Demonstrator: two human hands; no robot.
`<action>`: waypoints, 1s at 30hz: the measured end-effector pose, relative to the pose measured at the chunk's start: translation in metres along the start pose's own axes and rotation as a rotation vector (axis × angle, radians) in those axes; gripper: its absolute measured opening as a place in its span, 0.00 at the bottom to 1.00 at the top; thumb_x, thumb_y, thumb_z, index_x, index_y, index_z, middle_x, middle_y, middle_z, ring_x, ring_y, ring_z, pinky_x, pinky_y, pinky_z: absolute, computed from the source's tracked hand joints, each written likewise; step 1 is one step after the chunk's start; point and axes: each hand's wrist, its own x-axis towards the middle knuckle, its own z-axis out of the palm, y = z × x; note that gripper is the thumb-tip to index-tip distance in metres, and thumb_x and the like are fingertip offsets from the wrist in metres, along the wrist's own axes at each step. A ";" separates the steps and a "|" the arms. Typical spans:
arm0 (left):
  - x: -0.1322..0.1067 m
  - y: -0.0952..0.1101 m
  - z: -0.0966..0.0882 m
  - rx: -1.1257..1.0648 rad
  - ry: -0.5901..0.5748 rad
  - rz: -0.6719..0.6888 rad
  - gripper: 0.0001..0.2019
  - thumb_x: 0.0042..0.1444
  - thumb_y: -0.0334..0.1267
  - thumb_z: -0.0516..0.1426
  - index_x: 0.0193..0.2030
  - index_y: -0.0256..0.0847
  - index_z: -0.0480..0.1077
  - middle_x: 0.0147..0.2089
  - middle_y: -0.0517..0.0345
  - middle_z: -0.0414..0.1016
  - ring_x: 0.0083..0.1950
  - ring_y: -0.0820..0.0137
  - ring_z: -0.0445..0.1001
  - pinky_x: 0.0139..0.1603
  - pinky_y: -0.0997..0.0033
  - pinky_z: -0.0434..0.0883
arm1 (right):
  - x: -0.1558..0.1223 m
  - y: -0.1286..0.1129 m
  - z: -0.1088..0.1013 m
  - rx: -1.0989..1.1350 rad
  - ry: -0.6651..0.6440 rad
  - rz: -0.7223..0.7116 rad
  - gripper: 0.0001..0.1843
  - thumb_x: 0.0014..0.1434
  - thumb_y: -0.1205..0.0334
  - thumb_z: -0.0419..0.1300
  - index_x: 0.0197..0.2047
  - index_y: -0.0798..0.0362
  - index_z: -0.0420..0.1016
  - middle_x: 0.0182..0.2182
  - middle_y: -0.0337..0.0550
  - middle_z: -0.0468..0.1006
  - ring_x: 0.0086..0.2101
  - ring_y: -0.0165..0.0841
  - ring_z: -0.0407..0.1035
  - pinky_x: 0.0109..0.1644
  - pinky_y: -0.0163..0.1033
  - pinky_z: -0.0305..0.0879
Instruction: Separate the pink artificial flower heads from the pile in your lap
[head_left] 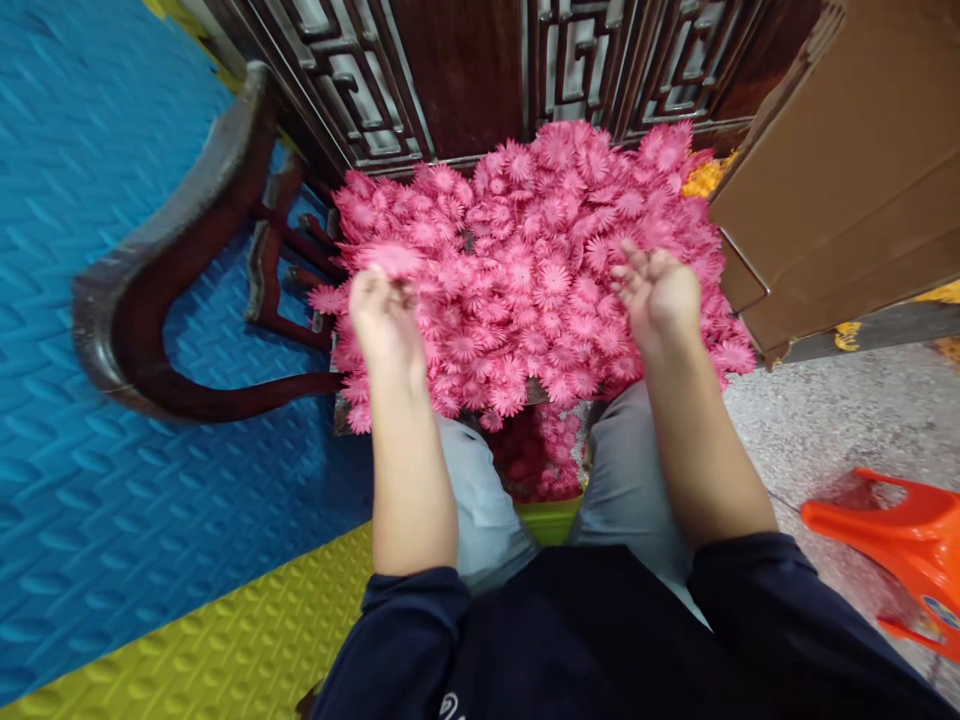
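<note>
A big heap of pink artificial flower heads (532,250) covers a low surface in front of my knees. My left hand (382,315) hovers over the heap's left side, fingers pinched on a blurred pink flower (390,262). My right hand (656,290) is over the right side, palm turned up and fingers loosely curled apart, with nothing I can see in it. More pink flowers (544,450) lie lower down between my legs.
A dark carved wooden chair (150,290) stands on the blue foam mat (82,200) at left. Dark lattice furniture (450,70) backs the heap. A brown cardboard box (847,180) sits at right, an orange plastic stool (900,545) lower right, yellow flowers (705,178) behind.
</note>
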 end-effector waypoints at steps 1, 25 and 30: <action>0.003 0.004 -0.005 0.005 0.053 0.075 0.18 0.44 0.40 0.66 0.25 0.40 0.59 0.23 0.66 0.60 0.26 0.79 0.57 0.31 0.73 0.54 | 0.005 -0.001 -0.004 -0.013 0.020 -0.027 0.06 0.62 0.61 0.49 0.34 0.49 0.64 0.46 0.40 0.77 0.33 0.26 0.72 0.34 0.34 0.66; -0.036 -0.023 0.028 0.109 -0.434 -0.222 0.20 0.34 0.48 0.71 0.20 0.40 0.66 0.22 0.67 0.66 0.28 0.79 0.64 0.36 0.75 0.65 | -0.049 0.021 0.051 -0.166 -0.535 -0.206 0.22 0.41 0.43 0.69 0.33 0.50 0.77 0.36 0.39 0.80 0.39 0.30 0.72 0.51 0.40 0.69; -0.035 -0.022 0.029 0.114 -0.517 -0.235 0.15 0.36 0.47 0.70 0.24 0.41 0.73 0.26 0.63 0.72 0.32 0.75 0.70 0.39 0.72 0.67 | -0.046 0.016 0.046 -0.123 -0.544 -0.136 0.19 0.41 0.48 0.71 0.34 0.49 0.79 0.35 0.38 0.80 0.39 0.29 0.73 0.50 0.40 0.70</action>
